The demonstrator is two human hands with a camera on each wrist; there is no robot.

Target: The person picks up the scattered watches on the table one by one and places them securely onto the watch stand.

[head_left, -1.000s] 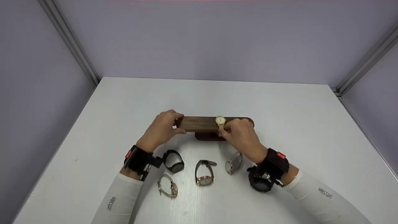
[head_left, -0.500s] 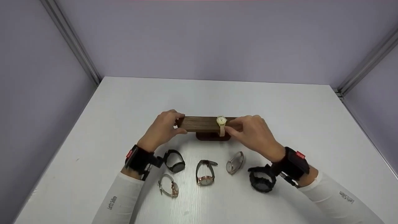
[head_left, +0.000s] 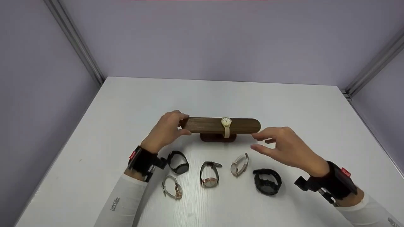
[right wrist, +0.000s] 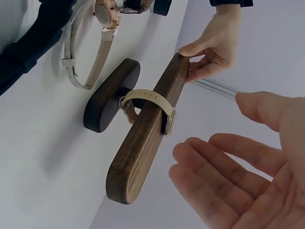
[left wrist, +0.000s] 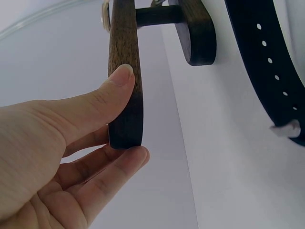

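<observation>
A dark wooden watch stand (head_left: 217, 125) stands mid-table: a long bar on an oval base (head_left: 217, 138). A gold watch with a cream strap (head_left: 226, 124) is wrapped round the bar (right wrist: 145, 138) near its middle. My left hand (head_left: 167, 130) grips the bar's left end (left wrist: 125, 81), thumb on its face and fingers behind. My right hand (head_left: 285, 146) hovers open just right of the bar's right end, fingers relaxed, touching nothing. The strap (right wrist: 150, 99) shows in the right wrist view.
Several loose watches lie in a row in front of the stand: a black one (head_left: 178, 162), a beige-strapped one (head_left: 172, 187), a rose-gold one with a dark strap (head_left: 209, 174), a pale one (head_left: 239, 164) and a chunky black one (head_left: 267, 181). White table (head_left: 221, 94), lavender walls.
My right hand let go of the cream-strapped watch on the bar and drew back to the right and toward me, fingers opening. The left hand kept its grip on the bar's end.
</observation>
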